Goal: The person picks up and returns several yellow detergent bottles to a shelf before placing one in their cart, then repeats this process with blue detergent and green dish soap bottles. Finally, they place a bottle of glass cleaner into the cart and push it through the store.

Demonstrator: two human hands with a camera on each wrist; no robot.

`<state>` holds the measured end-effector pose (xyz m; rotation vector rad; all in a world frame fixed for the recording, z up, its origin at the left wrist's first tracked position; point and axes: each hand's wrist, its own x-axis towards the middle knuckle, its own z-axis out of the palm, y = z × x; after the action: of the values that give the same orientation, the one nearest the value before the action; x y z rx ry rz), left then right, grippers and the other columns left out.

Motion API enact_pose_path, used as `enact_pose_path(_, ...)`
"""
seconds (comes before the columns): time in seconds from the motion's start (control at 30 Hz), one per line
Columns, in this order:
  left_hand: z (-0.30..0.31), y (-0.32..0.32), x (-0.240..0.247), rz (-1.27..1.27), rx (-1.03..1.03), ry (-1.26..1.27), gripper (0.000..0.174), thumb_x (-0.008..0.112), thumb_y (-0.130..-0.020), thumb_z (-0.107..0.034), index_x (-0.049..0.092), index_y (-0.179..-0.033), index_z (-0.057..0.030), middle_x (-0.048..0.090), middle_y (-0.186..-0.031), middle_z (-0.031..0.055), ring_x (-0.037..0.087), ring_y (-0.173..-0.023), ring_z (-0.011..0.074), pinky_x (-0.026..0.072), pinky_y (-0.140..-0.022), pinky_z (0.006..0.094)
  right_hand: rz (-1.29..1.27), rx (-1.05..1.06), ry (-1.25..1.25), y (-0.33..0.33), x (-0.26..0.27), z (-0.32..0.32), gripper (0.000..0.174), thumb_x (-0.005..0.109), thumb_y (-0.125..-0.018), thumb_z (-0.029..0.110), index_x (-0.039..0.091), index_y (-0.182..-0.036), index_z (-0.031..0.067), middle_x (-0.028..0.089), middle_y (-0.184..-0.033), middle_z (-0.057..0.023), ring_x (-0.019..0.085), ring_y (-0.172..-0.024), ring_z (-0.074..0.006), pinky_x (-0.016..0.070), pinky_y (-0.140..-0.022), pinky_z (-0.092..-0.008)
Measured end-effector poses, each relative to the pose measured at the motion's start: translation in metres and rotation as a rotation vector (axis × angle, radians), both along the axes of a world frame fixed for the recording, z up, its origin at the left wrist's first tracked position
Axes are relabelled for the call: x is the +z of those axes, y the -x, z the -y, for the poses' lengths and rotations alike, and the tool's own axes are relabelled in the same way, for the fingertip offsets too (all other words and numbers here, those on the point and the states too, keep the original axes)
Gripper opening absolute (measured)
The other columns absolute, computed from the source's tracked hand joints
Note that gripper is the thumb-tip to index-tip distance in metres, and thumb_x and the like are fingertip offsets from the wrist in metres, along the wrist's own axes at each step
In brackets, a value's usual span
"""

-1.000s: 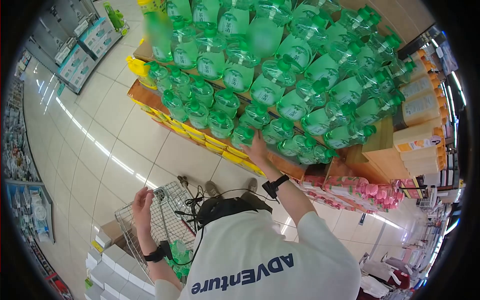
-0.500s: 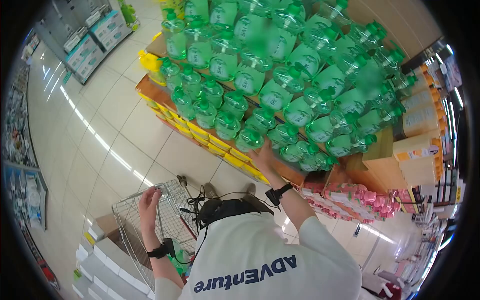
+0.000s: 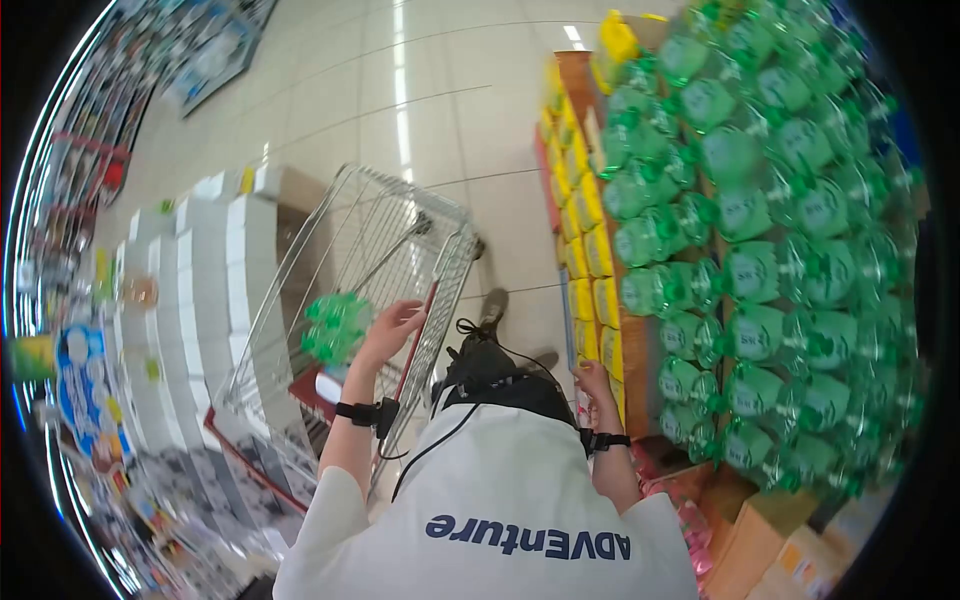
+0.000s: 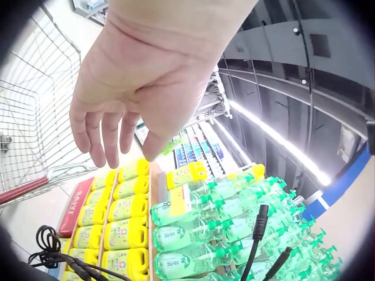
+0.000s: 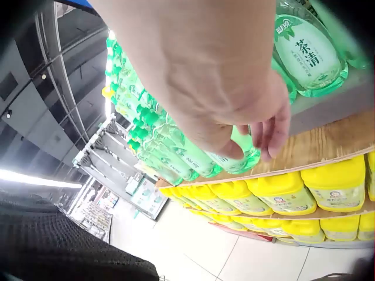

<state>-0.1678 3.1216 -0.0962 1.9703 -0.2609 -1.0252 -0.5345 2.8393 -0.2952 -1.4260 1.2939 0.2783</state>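
Loosely bent and holding nothing, the left hand [image 3: 388,335] hangs over the cart's side, right of some green bottles [image 3: 335,325] lying in the cart [image 3: 350,215]. In the left wrist view the left hand's [image 4: 140,88] fingers hang down, with the cart at left. The right hand [image 3: 596,388] is low beside the yellow containers [image 3: 590,235], its fingers loosely curled. In the right wrist view the right hand [image 5: 234,117] hangs in front of green pump bottles [image 5: 202,158], thumb apart from the fingers and nothing visible in its grasp; contact with the bottles cannot be told.
Rows of green pump bottles [image 3: 755,270] stand on the display at right, above yellow containers. White boxes [image 3: 250,250] are stacked left of the cart. Tiled floor [image 3: 480,110] runs between cart and display. Black cables [image 4: 58,254] hang near the body.
The head view has turned toward the cart. The right hand has come away from the green bottle at the display edge and down. The left hand now appears beside the bottles in the cart.
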Motion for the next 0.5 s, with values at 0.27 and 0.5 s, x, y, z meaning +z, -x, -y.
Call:
enact_pose_path(0.27, -0.138, 0.03, -0.075, -0.001, 0.322, -0.29, 0.067, 0.073, -0.086, -0.033, 0.048, -0.135, 0.0058, 0.063, -0.122, 0.0206, 0.062, -0.11, 0.0249, 0.0493, -0.093, 0.0364, 0.022, 0.266, -0.022, -0.006, -0.045, -0.008, 0.048, 0.074, -0.084, 0.022, 0.058, -0.12, -0.005, 0.07, -0.093, -0.0149, 0.069, -0.072, -0.0216, 0.0549, -0.063, -0.0302)
enact_pose_path(0.5, -0.205, -0.037, -0.228, -0.043, 0.795, -0.261, 0.082, 0.081, -0.075, -0.02, 0.036, -0.14, 0.0046, 0.063, -0.12, 0.0201, 0.063, -0.106, 0.0277, 0.0501, -0.087, 0.0373, 0.039, 0.129, 0.11, -0.017, 0.005, -0.006, 0.04, 0.071, -0.085, 0.02, 0.061, -0.116, -0.004, 0.069, -0.096, -0.0163, 0.069, -0.075, -0.0217, 0.0551, -0.068, -0.0324)
